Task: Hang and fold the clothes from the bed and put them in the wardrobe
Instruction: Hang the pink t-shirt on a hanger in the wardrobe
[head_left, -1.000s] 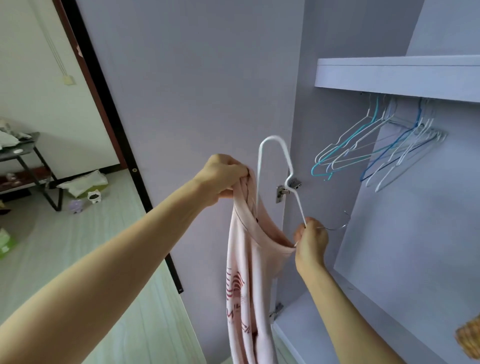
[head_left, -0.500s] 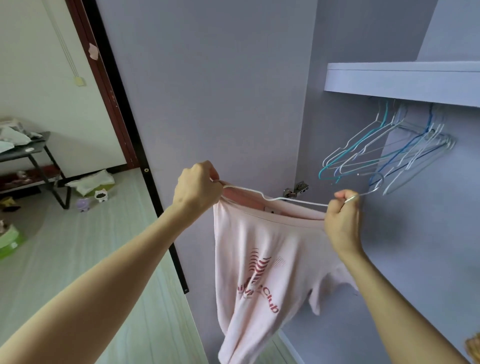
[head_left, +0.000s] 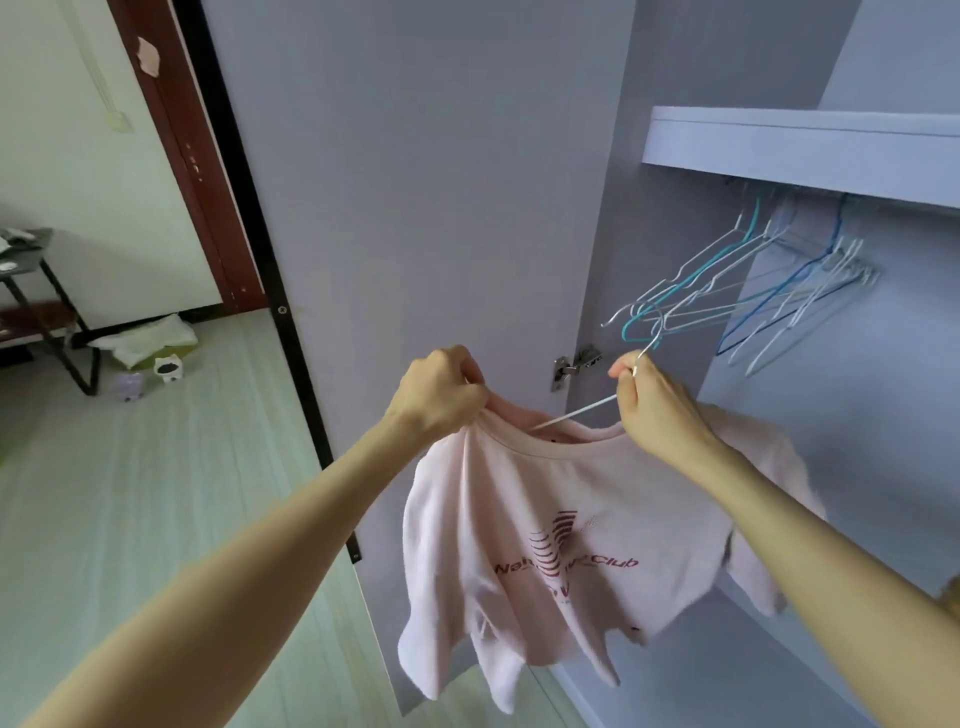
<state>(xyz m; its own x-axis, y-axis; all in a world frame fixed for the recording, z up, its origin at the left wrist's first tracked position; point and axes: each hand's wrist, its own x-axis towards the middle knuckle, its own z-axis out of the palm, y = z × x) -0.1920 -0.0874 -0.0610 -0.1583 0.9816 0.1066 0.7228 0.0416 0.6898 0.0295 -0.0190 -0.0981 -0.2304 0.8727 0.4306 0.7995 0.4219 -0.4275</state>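
Shirt (head_left: 545, 519) draped on hanger (head_left: 576, 413), held before wardrobe (head_left: 800, 140). Left hand (head_left: 441, 395) pinching collar; right hand (head_left: 654, 410), nearer the rail, pinching hook, hanger's long axis running hand to hand.

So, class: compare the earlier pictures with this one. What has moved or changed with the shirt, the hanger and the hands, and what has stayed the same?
The white hanger went from upright to level and now sits inside the pink T-shirt, which has spread open to show its print. The right hand rose and slid to the hook end; the left hand dropped slightly, still gripping the shoulder. The empty hangers under the shelf stayed as they were.
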